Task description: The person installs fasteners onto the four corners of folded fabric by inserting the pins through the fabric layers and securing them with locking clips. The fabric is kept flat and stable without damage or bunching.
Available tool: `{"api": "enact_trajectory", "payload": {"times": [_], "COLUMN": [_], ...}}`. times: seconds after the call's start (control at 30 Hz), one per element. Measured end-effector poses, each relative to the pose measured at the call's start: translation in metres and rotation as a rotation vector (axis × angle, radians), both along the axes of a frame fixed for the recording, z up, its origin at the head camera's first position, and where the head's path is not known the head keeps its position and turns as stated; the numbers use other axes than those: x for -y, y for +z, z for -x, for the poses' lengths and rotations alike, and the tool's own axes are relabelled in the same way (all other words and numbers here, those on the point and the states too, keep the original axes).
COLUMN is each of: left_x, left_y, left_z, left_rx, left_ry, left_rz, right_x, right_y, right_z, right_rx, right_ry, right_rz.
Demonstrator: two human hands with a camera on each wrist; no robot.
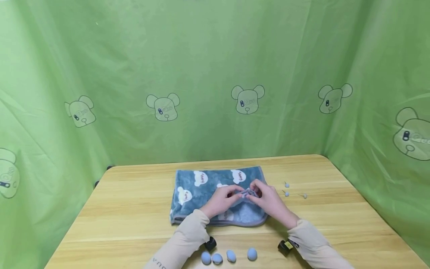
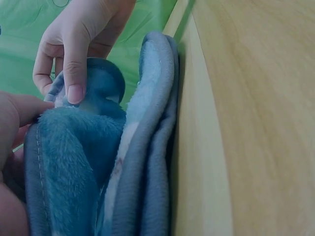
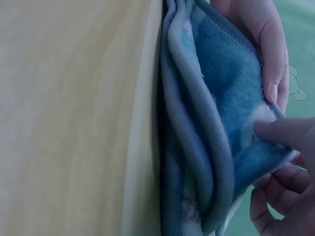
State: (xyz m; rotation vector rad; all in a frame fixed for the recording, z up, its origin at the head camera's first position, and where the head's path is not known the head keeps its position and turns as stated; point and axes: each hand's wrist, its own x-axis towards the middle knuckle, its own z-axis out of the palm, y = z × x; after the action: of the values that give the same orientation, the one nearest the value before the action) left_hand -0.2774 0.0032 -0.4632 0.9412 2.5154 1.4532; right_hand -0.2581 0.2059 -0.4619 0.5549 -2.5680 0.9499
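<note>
A folded teal fleece blanket (image 1: 209,183) with white bear heads and grey binding lies on the wooden table. Over its right part, my left hand (image 1: 220,201) and right hand (image 1: 271,203) meet, fingertips close together, with the top layer's edge raised between them. In the left wrist view, the left hand (image 2: 12,118) grips the bound edge, while the right thumb presses on the fleece farther along. The right wrist view shows the right hand (image 3: 290,182) pinching a raised corner, thumb on a white patch. The left fingers (image 3: 273,59) hold the edge just beyond.
To the blanket's right lie three small pins with pale blue bases, one of them a pin (image 1: 305,195) farther right. Several round blue caps, including a cap (image 1: 252,254), sit along the table's front edge. Green curtains (image 1: 208,134) with bear prints surround the table (image 1: 127,209).
</note>
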Motion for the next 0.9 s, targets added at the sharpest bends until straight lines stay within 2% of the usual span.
{"api": "enact_trajectory", "payload": {"times": [0.23, 0.43, 0.53, 0.6, 0.73, 0.83, 0.9], "left_x": [0.000, 0.001, 0.003, 0.004, 0.007, 0.007, 0.005], "left_y": [0.000, 0.001, 0.007, 0.015, 0.037, 0.052, 0.059], "left_z": [0.000, 0.002, 0.002, -0.001, -0.014, -0.028, -0.038], "left_rx": [0.005, -0.022, -0.052, -0.113, -0.348, -0.531, -0.628], "left_ry": [-0.005, -0.028, -0.048, -0.051, -0.008, -0.003, -0.054], "left_rz": [0.006, 0.023, 0.090, 0.185, 0.405, 0.483, 0.505], "right_x": [-0.002, -0.004, -0.004, -0.004, -0.004, -0.004, -0.004], "right_y": [-0.001, -0.002, -0.002, -0.001, 0.001, 0.003, 0.003], "right_z": [0.001, 0.003, 0.003, 0.002, 0.002, 0.002, 0.002], "right_rx": [-0.047, -0.072, -0.097, -0.127, -0.180, -0.189, -0.189], "right_ry": [0.000, -0.051, -0.055, -0.045, -0.032, -0.030, -0.027], "right_rz": [-0.003, -0.013, -0.025, -0.045, -0.086, -0.106, -0.114]}}
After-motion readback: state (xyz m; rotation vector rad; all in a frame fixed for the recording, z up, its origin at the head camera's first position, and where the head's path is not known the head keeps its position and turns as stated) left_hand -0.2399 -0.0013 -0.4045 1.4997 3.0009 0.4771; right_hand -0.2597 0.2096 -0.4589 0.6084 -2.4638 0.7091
